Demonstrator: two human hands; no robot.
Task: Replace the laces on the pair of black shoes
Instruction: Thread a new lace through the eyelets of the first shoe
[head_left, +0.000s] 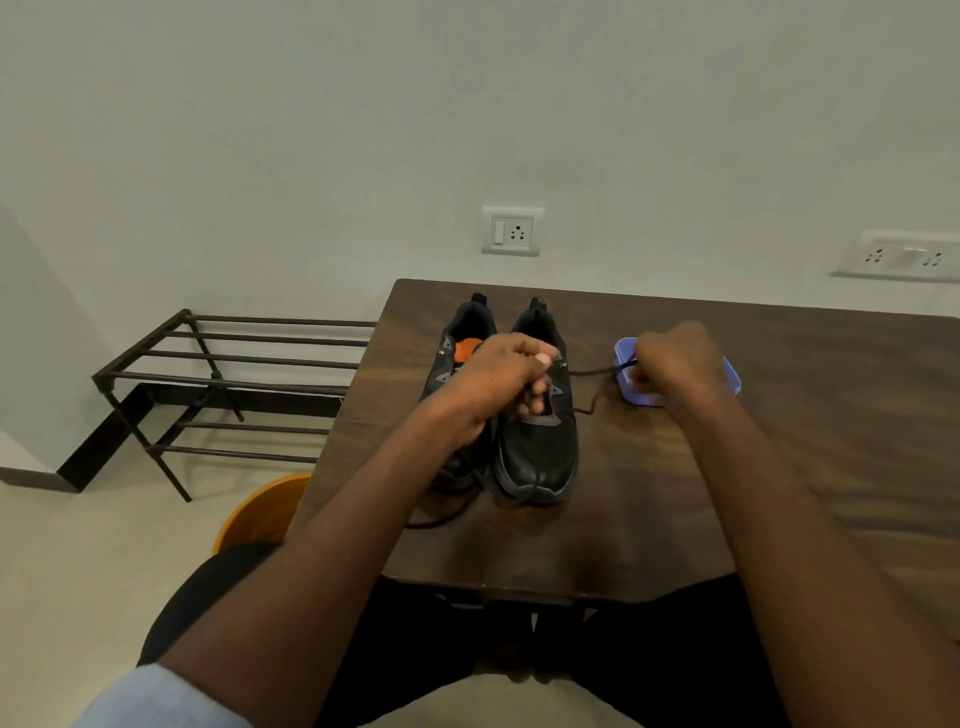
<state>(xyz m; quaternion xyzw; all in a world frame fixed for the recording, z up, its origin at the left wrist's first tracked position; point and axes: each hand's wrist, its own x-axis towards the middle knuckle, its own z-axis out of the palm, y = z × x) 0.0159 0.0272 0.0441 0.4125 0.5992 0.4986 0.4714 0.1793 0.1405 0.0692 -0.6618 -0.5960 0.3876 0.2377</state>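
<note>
Head camera view, looking down over a seated person's lap and two bare forearms reaching onto a dark wooden table (649, 519), the landmark for everything else. Nearest the table's front edge lies a loose dark lace (441, 512), curling off the toe of the left black shoe (457, 364), which is largely hidden behind the left wrist. Just right of it, touching or nearly so, stands the right black shoe (537, 457), toe toward the person, heel toward the wall.

Over the middle of that shoe the left hand (506, 376) is curled, fingertips pinched at the eyelet area; exactly what it grips cannot be told. Farther right on the table, the right hand (675, 364) is clenched around the end of a black lace (595, 371) drawn taut sideways from the right shoe. Part of that lace droops to the tabletop beside the shoe.

Under the right hand sits a small blue container (631, 395), mostly covered by the fist.

Left of the table, on the pale floor, an orange bin (265, 512) shows at the table's corner. Beyond it stands a black metal rack (223, 374). On the wall behind the table are a white socket plate (511, 231) and, to the right, a second socket strip (901, 257).
</note>
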